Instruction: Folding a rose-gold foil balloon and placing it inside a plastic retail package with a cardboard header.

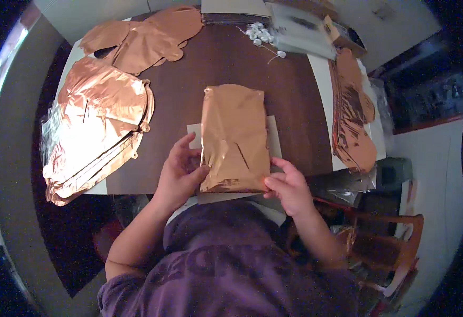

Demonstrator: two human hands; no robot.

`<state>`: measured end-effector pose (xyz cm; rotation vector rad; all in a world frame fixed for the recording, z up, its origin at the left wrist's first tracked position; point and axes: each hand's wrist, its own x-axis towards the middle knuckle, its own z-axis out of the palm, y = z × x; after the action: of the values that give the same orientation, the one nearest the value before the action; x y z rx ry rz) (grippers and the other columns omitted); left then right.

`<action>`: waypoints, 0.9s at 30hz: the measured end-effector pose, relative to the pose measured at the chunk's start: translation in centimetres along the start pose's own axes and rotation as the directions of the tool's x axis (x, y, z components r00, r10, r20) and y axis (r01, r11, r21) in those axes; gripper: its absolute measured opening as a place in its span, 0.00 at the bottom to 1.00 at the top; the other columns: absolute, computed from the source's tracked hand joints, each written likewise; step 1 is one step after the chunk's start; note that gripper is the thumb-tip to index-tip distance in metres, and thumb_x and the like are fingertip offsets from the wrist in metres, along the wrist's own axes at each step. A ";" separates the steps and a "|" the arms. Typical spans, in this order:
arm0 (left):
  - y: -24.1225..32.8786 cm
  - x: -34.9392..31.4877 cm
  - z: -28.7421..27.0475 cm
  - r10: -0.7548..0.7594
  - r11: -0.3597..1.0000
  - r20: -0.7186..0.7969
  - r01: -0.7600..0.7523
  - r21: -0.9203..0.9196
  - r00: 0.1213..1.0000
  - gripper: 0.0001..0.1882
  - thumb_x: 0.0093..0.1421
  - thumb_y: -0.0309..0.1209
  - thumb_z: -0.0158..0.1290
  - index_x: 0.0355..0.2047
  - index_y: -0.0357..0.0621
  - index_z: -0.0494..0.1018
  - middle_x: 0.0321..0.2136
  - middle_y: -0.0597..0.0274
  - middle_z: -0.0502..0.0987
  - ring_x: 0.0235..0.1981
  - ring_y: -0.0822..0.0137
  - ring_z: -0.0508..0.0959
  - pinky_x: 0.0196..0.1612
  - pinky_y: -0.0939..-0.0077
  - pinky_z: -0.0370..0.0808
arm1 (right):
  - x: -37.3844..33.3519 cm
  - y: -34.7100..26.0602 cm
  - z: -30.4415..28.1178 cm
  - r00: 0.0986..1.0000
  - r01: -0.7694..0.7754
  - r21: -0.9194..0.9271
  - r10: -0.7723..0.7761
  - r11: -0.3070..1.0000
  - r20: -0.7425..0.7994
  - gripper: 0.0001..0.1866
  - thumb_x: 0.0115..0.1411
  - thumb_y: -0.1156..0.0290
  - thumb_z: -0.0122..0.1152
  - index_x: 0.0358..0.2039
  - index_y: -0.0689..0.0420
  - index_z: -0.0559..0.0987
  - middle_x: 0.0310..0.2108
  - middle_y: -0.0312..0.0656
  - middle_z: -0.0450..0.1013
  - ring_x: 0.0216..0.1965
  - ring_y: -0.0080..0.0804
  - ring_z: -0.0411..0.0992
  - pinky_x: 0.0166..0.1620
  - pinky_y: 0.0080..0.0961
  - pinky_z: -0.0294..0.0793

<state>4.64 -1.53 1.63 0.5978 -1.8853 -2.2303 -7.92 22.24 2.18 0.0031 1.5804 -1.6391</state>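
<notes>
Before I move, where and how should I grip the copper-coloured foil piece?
Likely the foil piece is best pinched at its near corners, thumbs on top, left hand from the left, right hand from the right: it looks thin and roughly rectangular, with a short end facing you.

"What colour is the packet [234, 121]?"
"Copper, with one dark slanting line."
"And the surface [297, 105]?"
"Dark brown, white toward both sides."
"The shirt [231, 298]?"
"Purple, with darker lettering."
"The chair [412, 235]?"
"Reddish brown."
"Those balls [258, 35]?"
"White."
</notes>
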 end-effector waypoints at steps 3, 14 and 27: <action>1.6 0.1 1.4 -0.011 1.000 -0.099 0.013 0.022 0.995 0.42 0.55 0.14 0.54 0.67 0.40 0.46 0.48 0.54 0.69 0.36 0.68 0.79 0.36 0.78 0.78 | 0.5 -0.8 -0.3 0.998 0.040 -0.003 -0.039 0.999 0.048 0.29 0.60 0.76 0.60 0.60 0.64 0.62 0.36 0.44 0.77 0.32 0.28 0.76 0.34 0.24 0.79; 0.0 -0.6 2.2 0.234 0.960 -0.124 -0.208 0.189 0.964 0.47 0.54 0.13 0.55 0.69 0.45 0.42 0.55 0.53 0.63 0.35 0.69 0.79 0.33 0.79 0.78 | 1.3 -2.1 -0.7 0.966 0.234 -0.584 -0.254 0.777 0.048 0.22 0.59 0.77 0.59 0.54 0.67 0.68 0.34 0.40 0.77 0.32 0.22 0.74 0.35 0.18 0.73; 3.8 0.2 1.7 0.829 0.180 0.228 -0.629 0.756 0.511 0.33 0.52 0.14 0.58 0.59 0.40 0.62 0.57 0.43 0.63 0.44 0.56 0.77 0.42 0.72 0.79 | -0.5 -3.9 1.6 0.701 0.579 -0.604 -0.713 0.548 0.025 0.23 0.55 0.83 0.61 0.53 0.60 0.73 0.33 0.41 0.73 0.33 0.28 0.74 0.40 0.25 0.74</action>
<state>3.26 -0.77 5.53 -0.0736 -2.2191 -0.5967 -8.88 20.62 5.99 -0.8623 2.4087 -1.6323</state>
